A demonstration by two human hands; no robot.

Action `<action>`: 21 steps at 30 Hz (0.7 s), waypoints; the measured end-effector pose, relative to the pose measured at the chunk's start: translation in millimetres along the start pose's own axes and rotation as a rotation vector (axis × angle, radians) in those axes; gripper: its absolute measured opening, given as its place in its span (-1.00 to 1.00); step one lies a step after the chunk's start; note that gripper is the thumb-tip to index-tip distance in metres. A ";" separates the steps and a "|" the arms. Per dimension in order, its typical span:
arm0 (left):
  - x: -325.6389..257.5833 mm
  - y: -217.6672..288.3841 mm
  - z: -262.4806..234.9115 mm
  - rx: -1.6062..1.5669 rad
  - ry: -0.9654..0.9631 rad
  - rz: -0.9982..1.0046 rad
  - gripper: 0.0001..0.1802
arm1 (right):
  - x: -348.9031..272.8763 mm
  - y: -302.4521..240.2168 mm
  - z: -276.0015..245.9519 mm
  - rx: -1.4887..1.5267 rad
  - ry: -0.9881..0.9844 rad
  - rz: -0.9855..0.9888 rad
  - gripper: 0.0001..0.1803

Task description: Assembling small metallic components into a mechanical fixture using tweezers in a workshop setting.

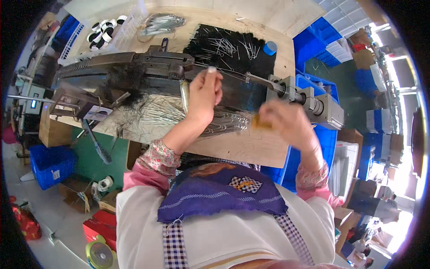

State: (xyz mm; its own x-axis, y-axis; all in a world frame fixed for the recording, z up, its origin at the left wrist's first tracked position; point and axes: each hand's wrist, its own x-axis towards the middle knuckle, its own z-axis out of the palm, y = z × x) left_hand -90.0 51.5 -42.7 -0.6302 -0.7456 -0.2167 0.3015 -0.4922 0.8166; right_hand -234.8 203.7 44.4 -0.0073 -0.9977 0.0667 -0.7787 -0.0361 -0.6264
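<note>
My left hand (204, 96) is closed, fingers curled, beside a long dark metal machine (156, 65). Its thumb tip reaches a thin twisted wire (230, 71) that runs along the machine toward a metal spindle (280, 87) at the right; what the fingers hold, if anything, is hidden. My right hand (291, 123), smeared by motion, is just below the spindle. Next to its fingertips shows a blurred yellow thing (262, 122); whether it is gripped I cannot make out. Below my left hand lies a bundle of looped metal wires (228, 123) on the wooden table (264, 150).
Black bristles with several looped wires (224, 47) lie behind the machine, near a blue cap (270, 48). At the back left stand a clear bin (74, 54) of black-and-white rolls and a wire bundle (163, 23). Blue crates (313, 38) border the table's right side.
</note>
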 end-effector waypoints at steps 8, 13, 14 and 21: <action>-1.9 7.0 3.5 0.033 0.104 0.023 -0.72 | 136.3 30.9 22.1 -0.141 -0.048 -0.064 -0.71; -4.2 4.6 1.7 -0.031 0.168 0.031 -0.72 | 132.0 30.8 19.9 0.294 -0.108 0.109 -0.74; -0.6 1.3 -3.6 -0.034 0.173 0.025 -0.72 | 136.4 31.6 16.7 0.396 -0.142 0.129 -0.74; 4.3 1.8 -3.9 -0.060 -0.263 -0.012 -0.24 | 150.0 29.4 1.0 0.489 -0.319 0.248 -0.67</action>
State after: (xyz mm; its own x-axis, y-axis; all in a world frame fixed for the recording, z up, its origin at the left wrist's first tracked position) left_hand -89.4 45.7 -44.3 -0.7958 -0.6011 -0.0734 0.3297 -0.5318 0.7801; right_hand -258.1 53.0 35.2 0.0955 -0.9447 -0.3138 -0.4005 0.2521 -0.8809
